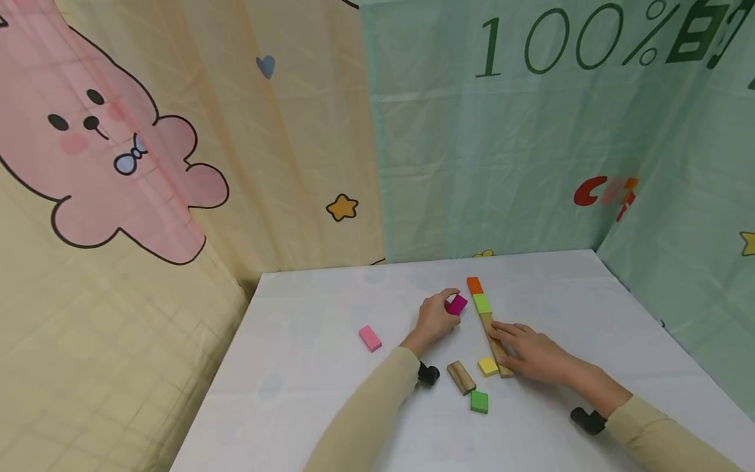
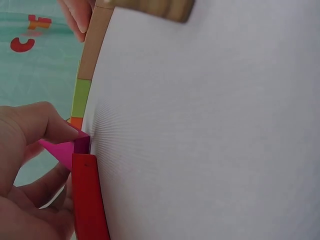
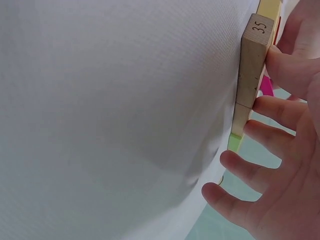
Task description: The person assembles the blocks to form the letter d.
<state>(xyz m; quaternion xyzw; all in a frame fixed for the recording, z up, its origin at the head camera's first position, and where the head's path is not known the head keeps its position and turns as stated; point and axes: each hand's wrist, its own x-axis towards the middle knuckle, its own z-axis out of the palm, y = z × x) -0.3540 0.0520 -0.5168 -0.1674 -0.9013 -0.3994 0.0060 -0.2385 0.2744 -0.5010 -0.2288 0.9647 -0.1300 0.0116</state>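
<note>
In the head view my left hand (image 1: 436,318) pinches a magenta block (image 1: 457,305) between thumb and fingers, just left of a row of blocks. The row has an orange block (image 1: 474,285) at the far end, a lime green block (image 1: 482,303), then plain wooden blocks (image 1: 501,357). My right hand (image 1: 535,354) rests along the row's right side, its fingers fairly straight and touching the wood. A red block (image 2: 90,195) shows beside the left hand in the left wrist view; whether that hand touches it, I cannot tell. One wooden block (image 3: 252,65) bears the number 35.
Near the row's close end lie a yellow block (image 1: 487,366), a wooden block (image 1: 461,377) and a green block (image 1: 479,402). A pink block (image 1: 370,339) lies to the left on the white table (image 1: 283,406). Printed curtains (image 1: 519,164) hang behind it.
</note>
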